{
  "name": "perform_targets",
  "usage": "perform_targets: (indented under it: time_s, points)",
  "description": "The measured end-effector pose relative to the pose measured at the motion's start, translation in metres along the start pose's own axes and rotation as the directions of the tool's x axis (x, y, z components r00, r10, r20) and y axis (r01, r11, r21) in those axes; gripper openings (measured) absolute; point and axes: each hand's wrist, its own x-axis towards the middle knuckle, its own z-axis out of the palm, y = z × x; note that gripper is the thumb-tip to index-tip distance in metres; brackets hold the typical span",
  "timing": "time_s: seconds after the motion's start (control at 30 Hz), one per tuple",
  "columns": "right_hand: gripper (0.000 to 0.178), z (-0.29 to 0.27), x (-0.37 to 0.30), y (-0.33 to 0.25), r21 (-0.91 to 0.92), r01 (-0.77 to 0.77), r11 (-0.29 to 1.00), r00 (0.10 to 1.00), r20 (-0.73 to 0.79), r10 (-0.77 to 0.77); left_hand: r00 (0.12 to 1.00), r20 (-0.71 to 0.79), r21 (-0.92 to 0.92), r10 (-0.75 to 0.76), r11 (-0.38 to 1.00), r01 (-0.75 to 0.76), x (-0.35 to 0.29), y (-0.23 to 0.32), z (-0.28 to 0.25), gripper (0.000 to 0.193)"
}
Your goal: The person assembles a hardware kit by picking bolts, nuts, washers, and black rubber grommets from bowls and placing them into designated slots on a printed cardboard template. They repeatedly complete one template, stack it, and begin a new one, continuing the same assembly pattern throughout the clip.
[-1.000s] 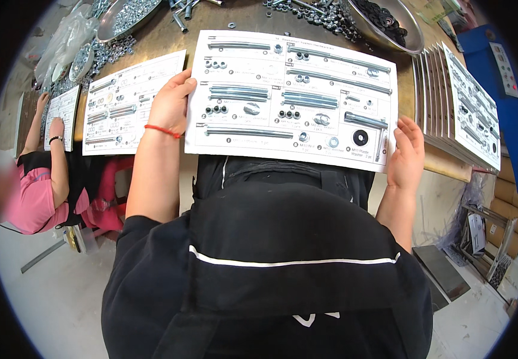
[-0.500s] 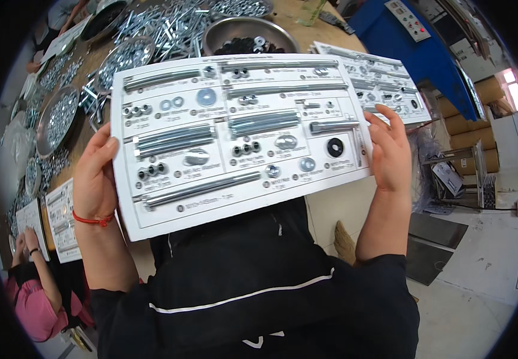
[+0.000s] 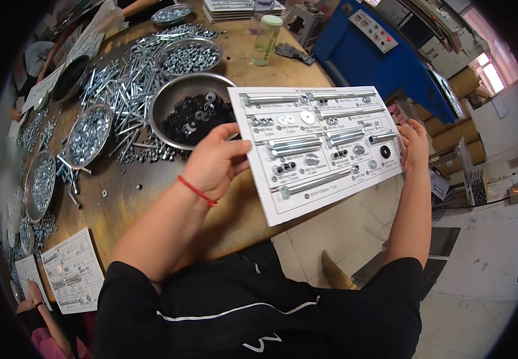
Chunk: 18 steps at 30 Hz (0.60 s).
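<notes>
Between my two hands a white hardware card (image 3: 299, 207) is held up, tilted, over the table's right front edge. Silver bolts (image 3: 295, 146), nuts, washers and one black ring (image 3: 385, 152) sit on its face in ruled boxes. My left hand (image 3: 218, 157) grips its left edge, thumb on the front and fingers behind. At the right edge my right hand (image 3: 413, 143) has its fingers curled round the card, partly hidden by it. A steel bowl of black and silver washers (image 3: 196, 116) is just beyond my left hand.
Loose bolts (image 3: 118, 90) cover the table's left side, among bowls of nuts (image 3: 188, 58) and washers (image 3: 89, 134). A lidded bottle (image 3: 266, 40) stands at the back. A blue machine (image 3: 336, 42) is at right. Lower left, another card (image 3: 94, 263) lies near another person's hand (image 3: 34, 292).
The card has moved right and farther from me, with both hands still on it. My view has shifted, so more of the table shows. The cards behind it at right are now hidden.
</notes>
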Motion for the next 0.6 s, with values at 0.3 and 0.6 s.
perform_targets:
  time_s: [0.3, 0.6]
  points:
    - [0.051, -0.018, 0.084, 0.032, -0.091, -0.017, 0.996, 0.999, -0.043, 0.013, 0.994, -0.084, 0.023, -0.068, 0.997, 0.070, 0.069, -0.030, 0.035, 0.037]
    - [0.043, -0.033, 0.105, 0.105, 0.146, 0.006, 0.989, 0.993, 0.114, -0.023, 0.988, -0.153, 0.110, -0.019, 0.993, 0.036, 0.070, -0.055, 0.020, 0.033]
